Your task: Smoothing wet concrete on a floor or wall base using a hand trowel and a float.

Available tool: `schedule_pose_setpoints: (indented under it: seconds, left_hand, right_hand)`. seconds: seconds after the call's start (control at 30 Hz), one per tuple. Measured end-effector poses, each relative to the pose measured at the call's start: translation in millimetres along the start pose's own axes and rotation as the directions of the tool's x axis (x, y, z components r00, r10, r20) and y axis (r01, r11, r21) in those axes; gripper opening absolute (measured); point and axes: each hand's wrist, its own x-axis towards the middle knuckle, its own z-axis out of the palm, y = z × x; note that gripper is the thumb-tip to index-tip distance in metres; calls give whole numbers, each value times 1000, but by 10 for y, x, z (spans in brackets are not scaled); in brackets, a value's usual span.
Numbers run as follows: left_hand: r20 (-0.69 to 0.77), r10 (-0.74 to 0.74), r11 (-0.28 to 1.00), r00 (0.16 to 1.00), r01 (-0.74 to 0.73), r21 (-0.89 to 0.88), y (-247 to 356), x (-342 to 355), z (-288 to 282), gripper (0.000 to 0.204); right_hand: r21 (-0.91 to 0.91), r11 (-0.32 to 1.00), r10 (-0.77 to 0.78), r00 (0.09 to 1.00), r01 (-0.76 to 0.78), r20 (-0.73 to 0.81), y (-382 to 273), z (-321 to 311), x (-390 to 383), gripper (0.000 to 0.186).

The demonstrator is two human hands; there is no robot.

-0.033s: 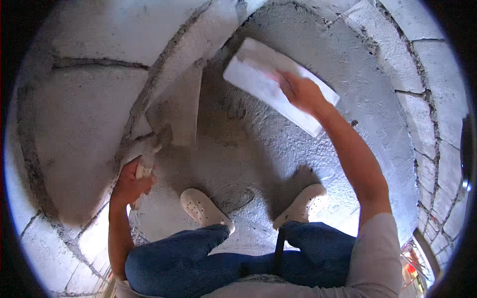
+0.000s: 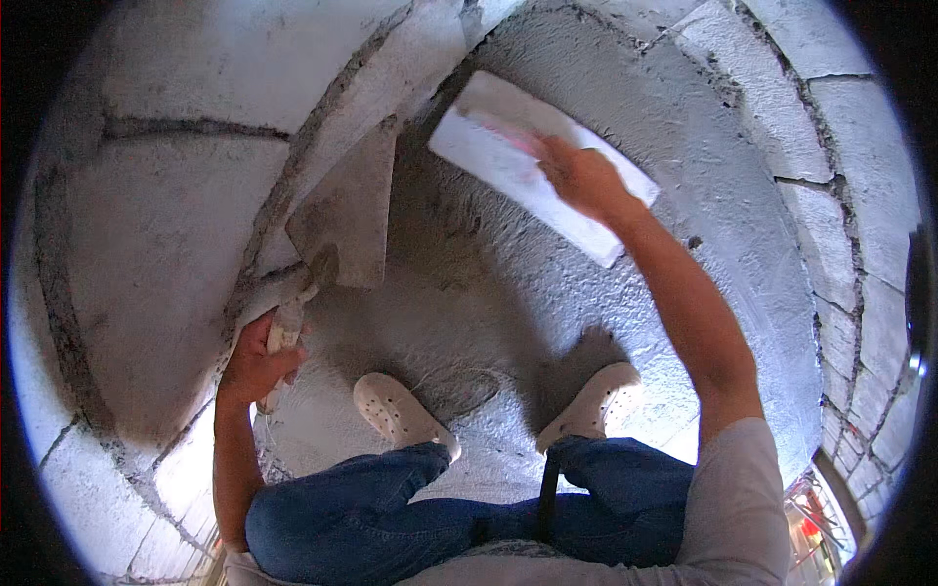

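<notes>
My right hand (image 2: pixel 584 184) grips the handle of a long white rectangular float (image 2: pixel 489 151), held over the rough grey mortar (image 2: pixel 508 303) on the floor. My left hand (image 2: pixel 259 356) is closed around the pale handle of a pointed steel trowel (image 2: pixel 347 205). The trowel's blade points up, near the left wall. My feet, in pale clogs with holes (image 2: pixel 401 410), stand on the grey surface below the float and trowel.
Walls of light grey blocks with dark, rough joints (image 2: pixel 195 195) rise on my left and right (image 2: pixel 821 234). At the bottom right, beyond an edge, some red and wire-like clutter (image 2: pixel 811 518) shows.
My right hand and the float have shifted slightly up and to the left. My left hand and trowel are almost unchanged.
</notes>
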Motion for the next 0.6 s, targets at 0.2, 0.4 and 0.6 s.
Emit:
schedule_pose_setpoints:
  seconds: [0.2,0.4,0.6]
  left_hand:
    - [36,80,996,996,-79,-28,84,40,58,29]
    - [60,42,998,997,-45,45,87,-28,94,31]
    - [68,115,993,991,-115,-1,148,69,114,33]
  right_hand:
    - [-126,976,-123,933,175,339,-333,400,-366,37]
    - [-31,998,-59,994,57,-94,292,-90,-132,37]
    - [-63,986,-142,974,155,175,-112,485,-157,37]
